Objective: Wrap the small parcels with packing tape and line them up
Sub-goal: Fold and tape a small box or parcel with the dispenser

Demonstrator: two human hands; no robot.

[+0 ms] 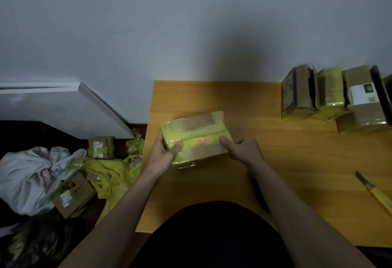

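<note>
1. Left hand [164, 153] grips parcel [196, 138] at its left end, thumb on top; right hand [244, 148] pinches its right near edge.
2. Parcel mid-table [265, 161]; stiff card, likely light, tape slick, so hold ends.
3. Finished parcels [333, 96] far right.

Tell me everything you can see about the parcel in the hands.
The parcel is a small brown cardboard box, mostly wrapped in glossy yellow tape, with bare cardboard patches showing. It sits tilted over the wooden table. The left hand grips its left end; the right hand holds its right end.
</note>
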